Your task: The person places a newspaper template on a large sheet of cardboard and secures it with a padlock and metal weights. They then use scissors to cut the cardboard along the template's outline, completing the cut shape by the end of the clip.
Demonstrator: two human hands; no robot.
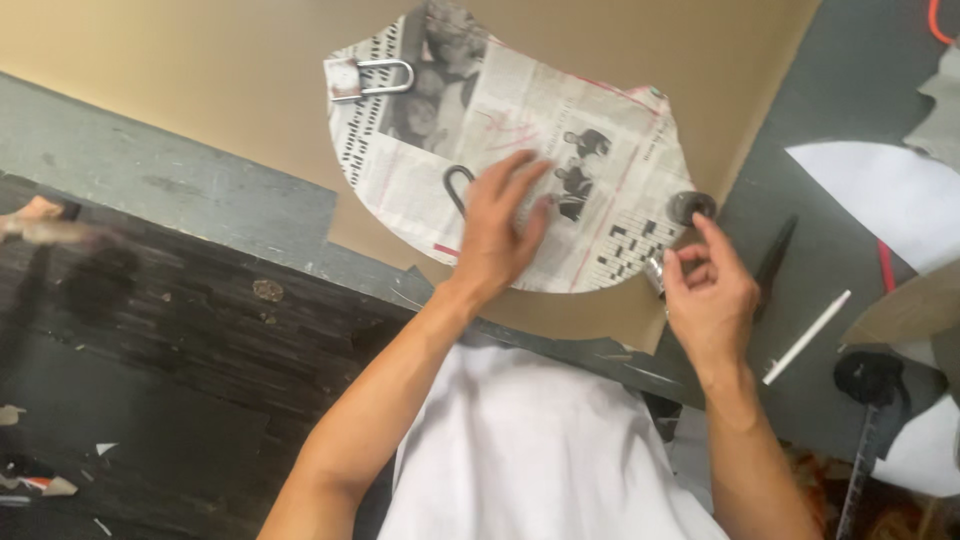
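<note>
1. The left hand [497,232] lies flat with fingers spread on a curved newspaper cutout [600,140] in the upper middle of the frame; its grip is wide and holds nothing, only pressing the paper down
2. The newspaper cutout rests on a tan sheet [200,70] that covers the grey counter [150,180]
3. A dark bent hook [456,186] lies on the cutout just left of the left hand, touching or nearly touching its thumb side
4. The right hand [708,296], right of centre, has a narrow grip pinched on a small silvery metal piece [655,272] at the cutout's lower right edge
5. A small dark round piece [690,206] sits just above the right hand's fingertips at the cutout's right edge
6. A silver padlock [362,79] rests on the cutout's upper left corner, well apart from both hands
7. A black pen [776,262] and a white stick [806,337] lie on the counter to the right of the right hand
</note>
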